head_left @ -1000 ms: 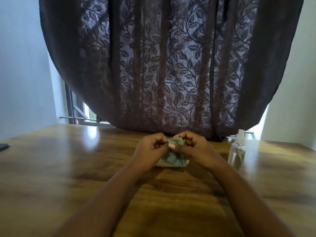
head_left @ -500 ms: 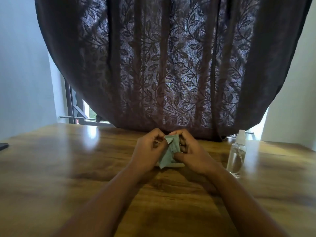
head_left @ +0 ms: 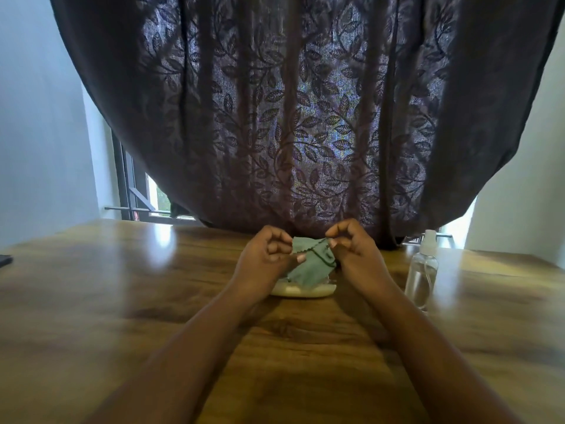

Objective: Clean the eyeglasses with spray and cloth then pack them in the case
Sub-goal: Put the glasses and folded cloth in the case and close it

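Note:
A small green cleaning cloth [head_left: 310, 267] with a zigzag edge hangs between my two hands above the table. My left hand [head_left: 264, 263] pinches its left edge and my right hand [head_left: 351, 250] pinches its upper right corner. Under the cloth a pale, cream-coloured object [head_left: 301, 290] lies on the table; I take it for the glasses case, mostly hidden by my hands and the cloth. A clear spray bottle [head_left: 423, 272] with a white nozzle stands upright to the right of my right forearm. No eyeglasses show.
The wooden table [head_left: 122, 301] stretches wide to both sides. A dark leaf-patterned curtain [head_left: 305, 117] hangs right behind the hands at the table's far edge. A dark flat object [head_left: 4, 260] lies at the far left edge.
My hands have drawn apart and the bunched cloth has spread out between them. The camera view has tilted down slightly.

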